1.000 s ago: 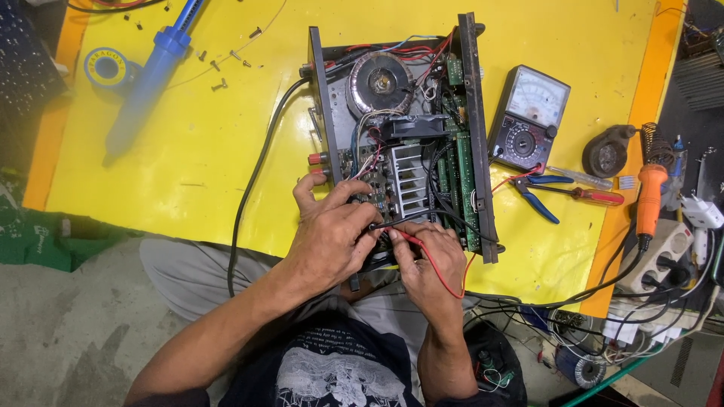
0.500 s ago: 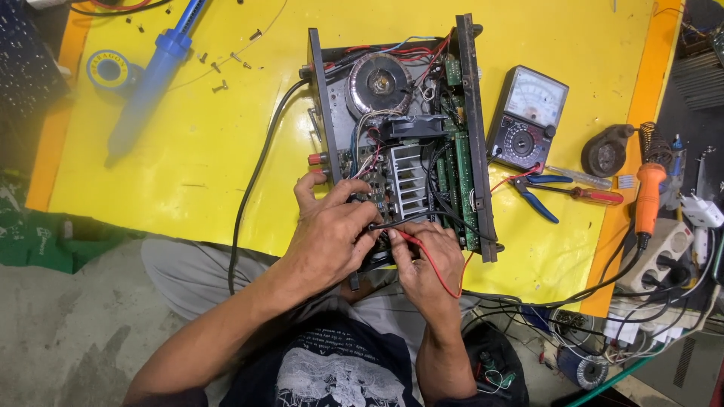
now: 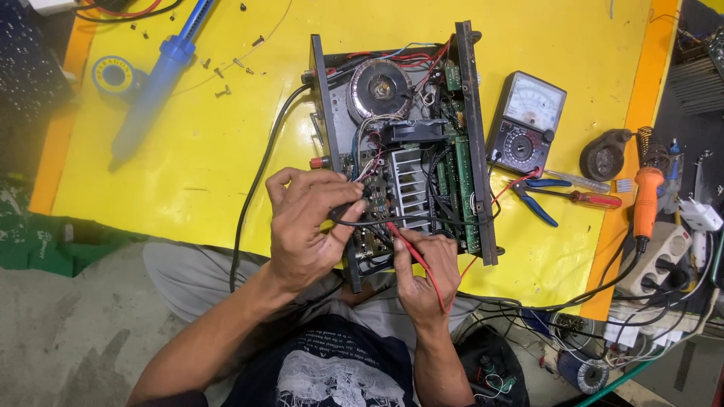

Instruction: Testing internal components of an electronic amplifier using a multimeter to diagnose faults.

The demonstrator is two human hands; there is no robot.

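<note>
Two probes are held in pinched fingers: black probe (image 3: 348, 212) by left hand (image 3: 305, 226), red probe (image 3: 413, 255) by right hand (image 3: 426, 275), inside opened amplifier (image 3: 403, 143).

We've got a yellow worktop (image 3: 188, 173) with orange edges. On it: open amplifier chassis (image 3: 407, 143) in the middle, analog multimeter (image 3: 526, 122) just right of it, blue-handled pliers (image 3: 537, 197) and red-handled screwdriver (image 3: 584, 197) below the meter. Far left: blue desoldering pump (image 3: 158, 79), solder reel (image 3: 115, 75), loose screws (image 3: 220, 74) scattered near them. Orange soldering iron (image 3: 646, 200) at the right edge.
</note>
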